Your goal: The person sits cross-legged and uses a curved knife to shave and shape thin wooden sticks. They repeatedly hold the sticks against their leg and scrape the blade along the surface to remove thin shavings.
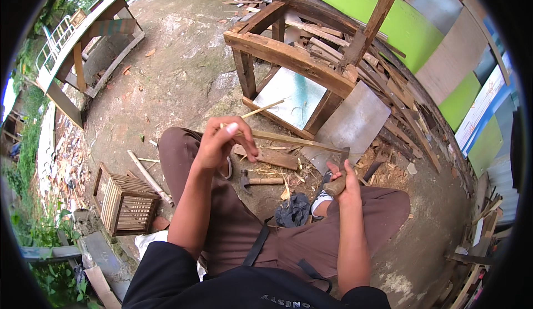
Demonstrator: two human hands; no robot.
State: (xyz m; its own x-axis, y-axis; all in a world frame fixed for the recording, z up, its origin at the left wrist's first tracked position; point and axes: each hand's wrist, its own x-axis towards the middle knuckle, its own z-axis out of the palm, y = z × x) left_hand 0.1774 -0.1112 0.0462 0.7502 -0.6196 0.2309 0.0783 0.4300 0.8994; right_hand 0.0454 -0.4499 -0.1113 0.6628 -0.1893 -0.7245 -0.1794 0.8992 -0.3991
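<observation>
While held at its left end, the strip is the centre of the scene.
Strip: a thin pale wood strip runs from the left hand rightward and slightly nearer, over the lap, its right end meeting the blade.
Left hand: the left hand has fingers curled together and clamped on the strip's left end; thumb on top, the strip passing out between fingertips to the right.
Right hand: the right hand is closed tight around the wooden handle of a knife; its dark blade stands up from the fist and touches the strip's right end.
Ground near: a hammer lies between the knees, shavings around it; a dark cloth sits just nearer, beside a shoe.
Left: a small slatted cage rests on the ground, a pale stick just beside it.
Far: a rough wooden frame stands over a pale panel; scrap boards pile to the right.
</observation>
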